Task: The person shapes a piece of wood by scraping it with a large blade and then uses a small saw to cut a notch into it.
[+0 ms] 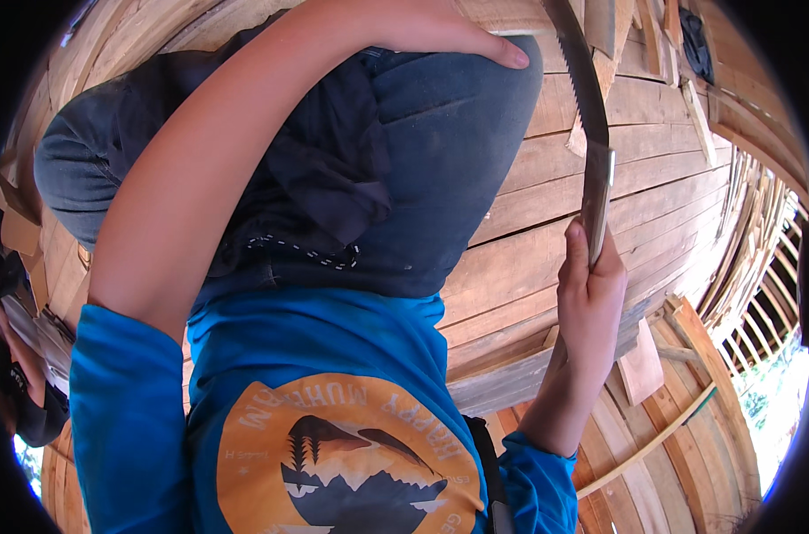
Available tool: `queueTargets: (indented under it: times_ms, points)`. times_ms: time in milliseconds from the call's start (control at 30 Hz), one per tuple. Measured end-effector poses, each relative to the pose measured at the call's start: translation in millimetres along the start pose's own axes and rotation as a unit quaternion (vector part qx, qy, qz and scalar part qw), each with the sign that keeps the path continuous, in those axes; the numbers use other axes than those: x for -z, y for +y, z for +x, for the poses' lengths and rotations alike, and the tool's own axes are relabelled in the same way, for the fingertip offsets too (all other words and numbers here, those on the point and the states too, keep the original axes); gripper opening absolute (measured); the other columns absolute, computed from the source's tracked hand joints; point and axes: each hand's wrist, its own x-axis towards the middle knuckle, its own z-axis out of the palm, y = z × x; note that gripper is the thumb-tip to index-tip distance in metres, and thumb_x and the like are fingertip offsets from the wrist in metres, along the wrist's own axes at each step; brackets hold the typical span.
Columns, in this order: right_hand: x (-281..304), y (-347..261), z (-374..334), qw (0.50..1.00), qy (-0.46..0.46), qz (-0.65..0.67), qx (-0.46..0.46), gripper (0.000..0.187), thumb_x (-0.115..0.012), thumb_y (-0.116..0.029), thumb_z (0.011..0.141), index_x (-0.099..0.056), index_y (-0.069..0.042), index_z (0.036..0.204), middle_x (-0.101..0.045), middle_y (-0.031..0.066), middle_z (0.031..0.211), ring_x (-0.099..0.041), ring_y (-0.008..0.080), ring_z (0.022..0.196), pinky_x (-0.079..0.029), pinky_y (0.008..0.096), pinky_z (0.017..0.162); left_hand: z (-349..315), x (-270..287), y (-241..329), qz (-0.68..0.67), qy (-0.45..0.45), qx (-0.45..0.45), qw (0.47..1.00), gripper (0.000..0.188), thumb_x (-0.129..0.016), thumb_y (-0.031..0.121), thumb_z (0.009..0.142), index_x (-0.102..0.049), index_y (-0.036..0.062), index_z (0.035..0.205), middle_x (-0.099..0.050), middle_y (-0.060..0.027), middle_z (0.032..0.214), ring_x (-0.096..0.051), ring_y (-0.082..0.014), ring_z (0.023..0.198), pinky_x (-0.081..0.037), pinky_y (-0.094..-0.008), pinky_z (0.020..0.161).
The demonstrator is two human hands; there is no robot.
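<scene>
My right hand (593, 289) is wrapped round the wooden handle of a handsaw (586, 93). The curved, dark blade rises past the top edge of the view, its teeth facing left. Up at the top, over my bent knee, my left hand (426, 25) is on a pale wooden board (504, 16), the thumb stretched along the board's near side. The other fingers of that hand are cut off by the frame's edge. Whether the blade touches the board cannot be seen.
I sit on a curved plank floor (547, 276). Loose wood pieces (698, 120) lie at the upper right, near a dark bundle (696, 44). Wooden ribs (760, 258) and a gap stand at the right. Another person (35, 392) is at the far left.
</scene>
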Motion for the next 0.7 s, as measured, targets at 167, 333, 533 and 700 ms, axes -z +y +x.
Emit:
queueTargets:
  times_ms: [167, 333, 533, 700]
  points:
    - [-2, 5, -20, 0.999, -0.017, 0.011, 0.029, 0.020, -0.053, -0.016, 0.101, -0.053, -0.002, 0.086, -0.044, 0.0124, 0.053, -0.042, 0.0188, 0.040, -0.033, 0.0334, 0.041, -5, -9, 3, -0.032, 0.016, 0.043, 0.998, 0.106, -0.061, 0.072, 0.078, -0.040, -0.0211, 0.124, -0.060, -0.0347, 0.113, -0.062, -0.0391, 0.107, -0.051, -0.0409, 0.090]
    - [-18, 7, -30, 0.998, -0.017, 0.062, 0.001, 0.025, -0.052, -0.019, 0.102, -0.049, -0.001, 0.084, -0.042, 0.0144, 0.053, -0.042, 0.0225, 0.042, -0.033, 0.0360, 0.043, -3, -20, -4, -0.041, 0.155, 0.069, 0.985, 0.065, -0.045, 0.056, 0.095, -0.067, -0.0045, 0.092, -0.068, -0.0224, 0.081, -0.069, -0.0375, 0.081, -0.056, -0.0440, 0.075]
    - [-26, 14, -34, 0.989, -0.038, 0.140, 0.001, 0.046, -0.034, -0.037, 0.106, -0.050, -0.002, 0.081, -0.041, 0.0067, 0.056, -0.041, 0.0148, 0.049, -0.030, 0.0331, 0.046, 8, -38, 1, 0.053, 0.222, 0.065, 0.971, 0.066, -0.033, 0.047, 0.101, -0.069, 0.0022, 0.068, -0.066, -0.0164, 0.065, -0.068, -0.0338, 0.067, -0.056, -0.0457, 0.067]
    - [-33, 14, -24, 0.973, -0.058, 0.216, -0.064, 0.046, -0.033, -0.035, 0.106, -0.049, -0.002, 0.078, -0.040, 0.0029, 0.057, -0.038, 0.0107, 0.052, -0.029, 0.0306, 0.047, 5, -40, 8, 0.073, 0.226, 0.012, 0.971, 0.064, -0.033, 0.044, 0.102, -0.069, 0.0036, 0.066, -0.066, -0.0132, 0.062, -0.067, -0.0316, 0.064, -0.056, -0.0445, 0.065]
